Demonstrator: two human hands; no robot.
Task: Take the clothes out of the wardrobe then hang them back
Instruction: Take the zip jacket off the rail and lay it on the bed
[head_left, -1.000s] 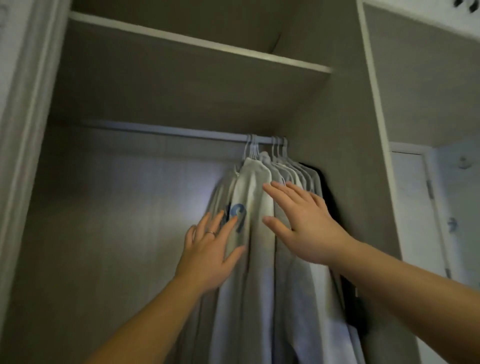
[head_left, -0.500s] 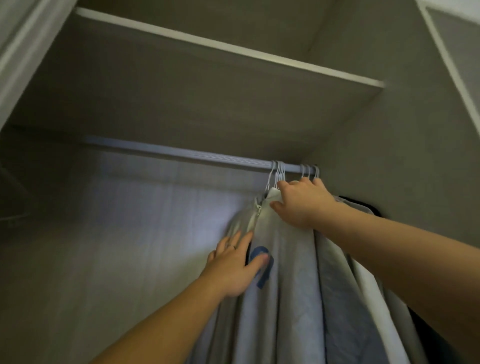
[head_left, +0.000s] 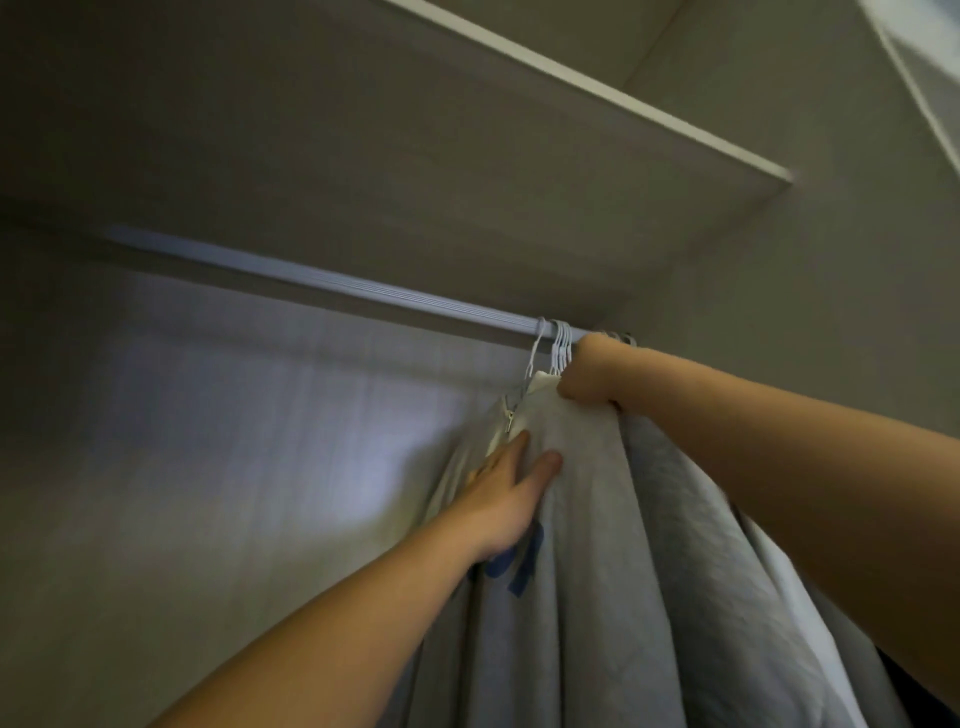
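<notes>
right hand (head_left: 589, 371) clenched on the clothes (head_left: 597, 519) just under the rail (head_left: 363, 291), my left hand (head_left: 506, 499) flat, lower.

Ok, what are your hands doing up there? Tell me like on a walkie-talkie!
Right hand closed on the hanger tops at the rail. Left hand flat on the pale zip-up garment. Hooks on the rail, nothing blocking.

Two hands show, the left hand (head_left: 506, 499) and the right hand (head_left: 589, 374), each on a bare forearm. One rail (head_left: 332, 283) runs under one shelf (head_left: 467, 171). At least three pale garments (head_left: 597, 597) hang bunched together, and their white hanger hooks (head_left: 553, 345) crowd too closely to count, several at least.
</notes>
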